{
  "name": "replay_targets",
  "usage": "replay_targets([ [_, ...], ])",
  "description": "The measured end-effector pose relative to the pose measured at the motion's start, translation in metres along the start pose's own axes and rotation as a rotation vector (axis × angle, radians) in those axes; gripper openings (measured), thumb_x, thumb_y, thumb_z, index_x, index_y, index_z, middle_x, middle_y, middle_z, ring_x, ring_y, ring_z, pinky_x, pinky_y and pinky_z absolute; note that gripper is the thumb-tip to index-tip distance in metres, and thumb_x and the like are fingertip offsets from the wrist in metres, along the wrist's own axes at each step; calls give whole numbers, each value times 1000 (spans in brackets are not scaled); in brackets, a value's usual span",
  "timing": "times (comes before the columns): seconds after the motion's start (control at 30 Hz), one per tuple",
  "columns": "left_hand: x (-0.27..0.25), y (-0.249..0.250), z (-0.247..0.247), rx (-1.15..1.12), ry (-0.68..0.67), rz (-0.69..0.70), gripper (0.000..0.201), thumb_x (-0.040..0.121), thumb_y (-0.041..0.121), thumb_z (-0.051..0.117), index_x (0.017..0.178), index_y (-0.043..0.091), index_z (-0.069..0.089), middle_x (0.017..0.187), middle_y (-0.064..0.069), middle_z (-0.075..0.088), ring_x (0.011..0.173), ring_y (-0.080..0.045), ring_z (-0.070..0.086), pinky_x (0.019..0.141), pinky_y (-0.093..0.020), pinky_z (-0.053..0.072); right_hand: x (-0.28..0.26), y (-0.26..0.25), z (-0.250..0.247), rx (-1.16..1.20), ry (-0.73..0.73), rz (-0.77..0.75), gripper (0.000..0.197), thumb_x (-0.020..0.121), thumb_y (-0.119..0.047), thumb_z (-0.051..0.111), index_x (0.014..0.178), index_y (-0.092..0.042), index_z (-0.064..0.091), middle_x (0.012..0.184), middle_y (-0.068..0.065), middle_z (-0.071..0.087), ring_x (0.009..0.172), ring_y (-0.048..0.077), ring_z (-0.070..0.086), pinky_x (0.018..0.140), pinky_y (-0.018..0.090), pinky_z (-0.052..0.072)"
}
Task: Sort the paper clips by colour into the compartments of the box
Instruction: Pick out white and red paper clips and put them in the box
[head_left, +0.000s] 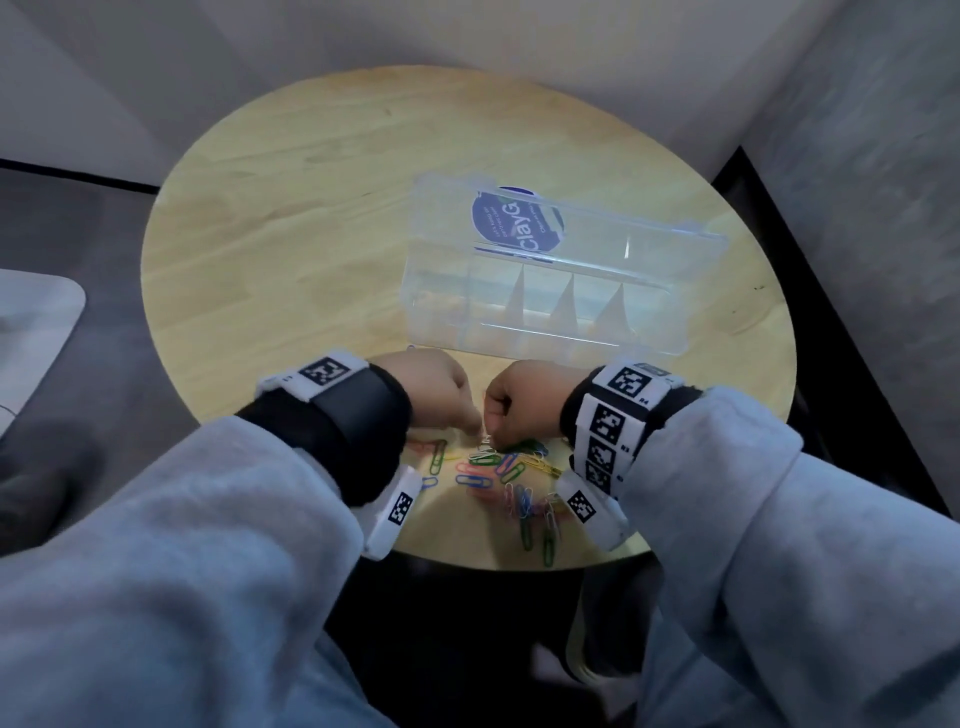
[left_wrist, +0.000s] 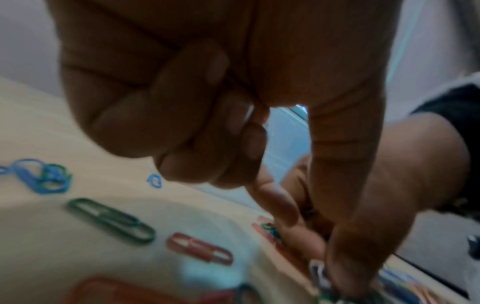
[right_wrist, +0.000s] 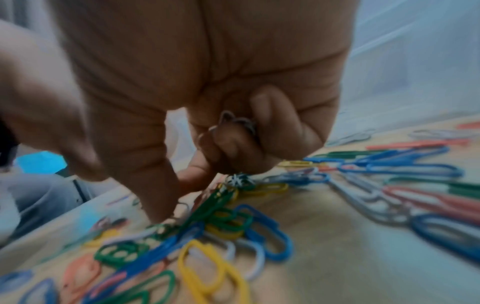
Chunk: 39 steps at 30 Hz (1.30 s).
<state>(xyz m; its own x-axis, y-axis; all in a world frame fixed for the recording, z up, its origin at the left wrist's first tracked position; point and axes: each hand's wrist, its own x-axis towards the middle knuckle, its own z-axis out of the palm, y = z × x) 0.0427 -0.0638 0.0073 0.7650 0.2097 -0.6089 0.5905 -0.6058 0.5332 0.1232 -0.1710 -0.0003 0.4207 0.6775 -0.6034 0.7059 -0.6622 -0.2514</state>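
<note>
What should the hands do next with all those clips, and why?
Probably lift the white clip that both hands pinch free of the tangled pile and carry it to a compartment of the open box. The left hand and right hand meet on it, and the box looks empty.

Home corner: round wooden table (head_left: 322, 171)

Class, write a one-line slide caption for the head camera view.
Both hands, left hand and right hand, pick at mixed coloured paper clips before an open, empty compartment box.
</note>
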Motion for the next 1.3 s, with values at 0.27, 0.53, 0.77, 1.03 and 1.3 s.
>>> replay_targets([
  [0.27,-1,8,18,253,39,1,21,71,27,75,88,16,70,80,0,73,70,-17,62,68,-25,50,-15,27,-15,391,15,88,19,75,-11,65,59,-19,57,48,-8,51,46,9,44,56,24,42],
  [0.53,4,12,25,330,-2,7,17,73,20,74,87,12,71,74,-3,66,69,-20,58,65,-25,46,-17,35,-13,787,-12,93,21,82,6,56,73,-14,55,54,3,52,35,7,41,39,17,35],
  [0.77,5,1,3,130,2,25,20,76,23,71,61,18,59,57,3,57,56,-16,52,67,-27,46,-20,27,-19,984,-43,70,26,86,8,45,72,-6,62,57,2,57,39,6,46,37,14,35],
  [1.03,-1,-16,-64,-490,241,-23,20,86,10,54,67,13,47,63,-5,41,50,-16,31,40,-14,23,-20,9,-46,1221,-31,49,21,94,-5,39,78,-5,53,70,9,52,56,16,54,45,18,49],
  [1.3,13,-13,-68,-661,331,-11,19,87,10,57,69,13,51,65,-3,49,53,-14,47,36,-10,37,11,-21,-77,1520,156,64,24,88,10,29,90,3,52,88,16,48,81,25,53,62,24,57],
])
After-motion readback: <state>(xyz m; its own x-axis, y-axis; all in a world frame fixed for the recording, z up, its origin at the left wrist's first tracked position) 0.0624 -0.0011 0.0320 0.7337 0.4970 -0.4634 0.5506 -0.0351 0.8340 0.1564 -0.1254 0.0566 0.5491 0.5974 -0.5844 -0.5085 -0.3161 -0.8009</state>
